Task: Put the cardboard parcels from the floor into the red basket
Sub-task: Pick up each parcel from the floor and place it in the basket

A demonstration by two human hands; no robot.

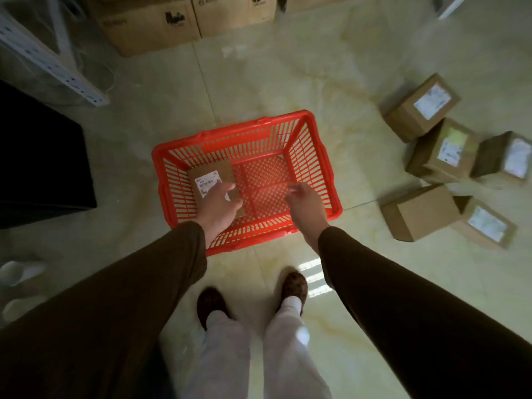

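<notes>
A red slatted basket [309,145] stands on the tiled floor in front of me. One cardboard parcel [211,175] with a white label lies flat in its left half. My left hand [217,205] hovers over that parcel with fingers spread, holding nothing. My right hand [306,204] hangs over the basket's right half, fingers loose and empty. Several more labelled cardboard parcels [421,106] lie in a loose cluster on the floor to the right of the basket.
Large cardboard cartons [155,23] line the far wall. A white metal shelf upright [49,57] and a black box [40,159] stand at the left. My feet in patterned slippers [293,286] are just behind the basket.
</notes>
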